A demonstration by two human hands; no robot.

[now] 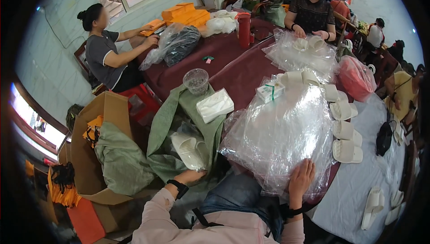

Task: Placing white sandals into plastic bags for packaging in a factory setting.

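Observation:
My left hand (pixel 191 177) grips the lower end of a pair of cream slippers (pixel 189 151) in a clear plastic bag. The pair is over the mouth of a green woven sack (pixel 163 123), just left of the table. My right hand (pixel 303 175) lies with fingers stretched out on the near edge of a broad pile of clear plastic bags (pixel 282 136). Several loose cream slippers (pixel 344 130) line the right side of that pile. A small white-and-green box (pixel 270 92) rests on top of it.
A white tissue pack (pixel 215 105) and clear round tub (pixel 195 81) sit by the sack. A cardboard box (pixel 115 114) stands at left. Across the maroon table (pixel 237 71), one co-worker handles bagged slippers (pixel 309 49); another sits near orange packs (pixel 186 14). A red bottle (pixel 244 30) stands there.

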